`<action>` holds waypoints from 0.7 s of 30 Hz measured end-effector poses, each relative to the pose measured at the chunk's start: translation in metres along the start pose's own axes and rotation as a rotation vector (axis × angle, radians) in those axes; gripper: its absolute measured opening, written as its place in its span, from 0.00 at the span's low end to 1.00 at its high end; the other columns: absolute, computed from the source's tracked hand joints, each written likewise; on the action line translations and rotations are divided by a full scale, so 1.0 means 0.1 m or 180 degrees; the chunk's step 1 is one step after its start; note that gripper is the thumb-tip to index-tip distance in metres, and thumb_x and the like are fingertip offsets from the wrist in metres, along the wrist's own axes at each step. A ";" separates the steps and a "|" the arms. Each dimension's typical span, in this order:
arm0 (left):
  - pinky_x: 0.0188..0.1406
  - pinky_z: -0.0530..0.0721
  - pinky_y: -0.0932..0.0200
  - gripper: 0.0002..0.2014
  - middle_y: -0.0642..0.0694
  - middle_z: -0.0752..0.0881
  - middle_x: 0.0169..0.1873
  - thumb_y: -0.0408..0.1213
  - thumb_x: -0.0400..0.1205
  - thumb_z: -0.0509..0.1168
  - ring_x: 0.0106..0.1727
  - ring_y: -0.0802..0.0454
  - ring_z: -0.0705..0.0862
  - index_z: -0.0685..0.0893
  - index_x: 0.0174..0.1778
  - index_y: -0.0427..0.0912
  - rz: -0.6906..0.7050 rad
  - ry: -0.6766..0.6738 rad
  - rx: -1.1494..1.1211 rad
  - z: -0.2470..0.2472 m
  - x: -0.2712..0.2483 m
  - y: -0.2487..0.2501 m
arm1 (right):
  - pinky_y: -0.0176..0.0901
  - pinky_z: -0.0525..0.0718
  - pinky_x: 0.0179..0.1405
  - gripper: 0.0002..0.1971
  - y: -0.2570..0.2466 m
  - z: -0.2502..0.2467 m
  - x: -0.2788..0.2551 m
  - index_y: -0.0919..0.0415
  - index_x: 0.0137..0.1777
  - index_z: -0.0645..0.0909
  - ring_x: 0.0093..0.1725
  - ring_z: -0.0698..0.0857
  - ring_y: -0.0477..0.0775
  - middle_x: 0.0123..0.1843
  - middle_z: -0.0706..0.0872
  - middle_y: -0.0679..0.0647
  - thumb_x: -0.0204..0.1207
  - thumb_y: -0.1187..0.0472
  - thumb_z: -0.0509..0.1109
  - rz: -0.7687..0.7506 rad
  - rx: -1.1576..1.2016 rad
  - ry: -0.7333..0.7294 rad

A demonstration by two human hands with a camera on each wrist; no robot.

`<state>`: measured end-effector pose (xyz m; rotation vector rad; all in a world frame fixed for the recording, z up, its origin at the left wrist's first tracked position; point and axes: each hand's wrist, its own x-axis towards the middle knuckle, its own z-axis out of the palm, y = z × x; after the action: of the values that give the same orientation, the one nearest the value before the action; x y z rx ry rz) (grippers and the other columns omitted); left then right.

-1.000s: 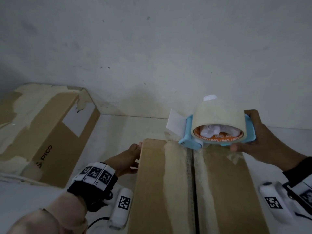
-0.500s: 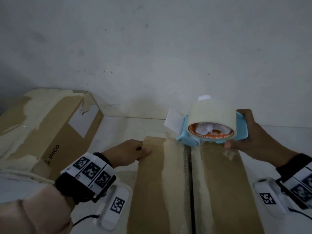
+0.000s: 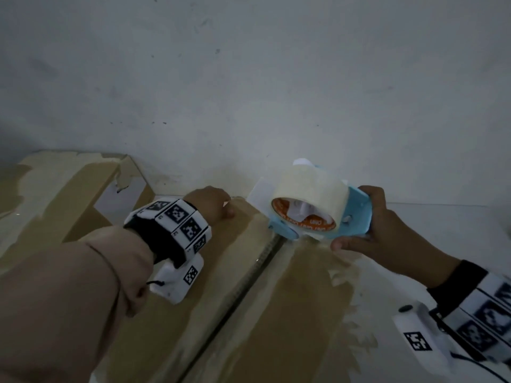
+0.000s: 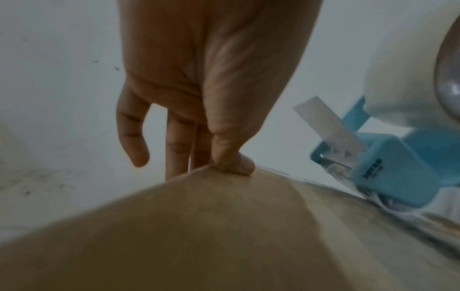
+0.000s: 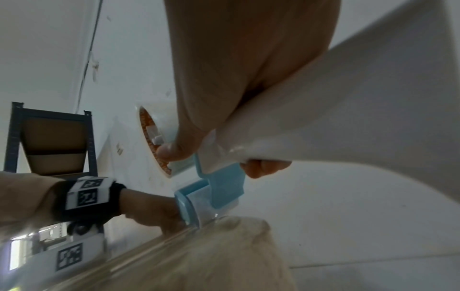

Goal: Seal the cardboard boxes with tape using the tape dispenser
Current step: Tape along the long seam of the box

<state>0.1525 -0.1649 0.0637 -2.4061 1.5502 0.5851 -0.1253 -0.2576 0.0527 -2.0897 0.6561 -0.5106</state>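
Note:
A brown cardboard box (image 3: 221, 299) lies in front of me, its two top flaps meeting at a centre seam (image 3: 249, 283) edged with old pale tape marks. My left hand (image 3: 213, 205) holds the box's far left corner; in the left wrist view its thumb (image 4: 234, 163) presses on the top edge while the fingers reach down the far side. My right hand (image 3: 381, 222) grips a light blue tape dispenser (image 3: 356, 217) carrying a cream tape roll (image 3: 309, 189). The dispenser's front end rests on the far end of the seam.
A second cardboard box (image 3: 69, 205) with torn tape and a white label stands at the left against the white wall (image 3: 249, 92). White surface (image 3: 442, 230) shows to the right of the box. A dark metal shelf (image 5: 49, 137) appears in the right wrist view.
My left hand has moved from the box's left side up onto its far left corner. The dispenser stays at the far end of the seam, and my view has tilted.

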 end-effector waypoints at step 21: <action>0.78 0.53 0.35 0.33 0.50 0.36 0.82 0.50 0.86 0.46 0.82 0.51 0.38 0.35 0.81 0.46 -0.0208 -0.0113 -0.0487 0.44 -0.10 0.36 | 0.33 0.77 0.35 0.33 0.03 0.08 -0.12 0.52 0.58 0.56 0.35 0.81 0.37 0.38 0.76 0.42 0.64 0.53 0.77 0.0019 -0.0200 0.0148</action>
<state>0.1070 -0.1547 0.0297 -2.5314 1.4556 0.7542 -0.1306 -0.2464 0.0445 -2.1394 0.7133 -0.5431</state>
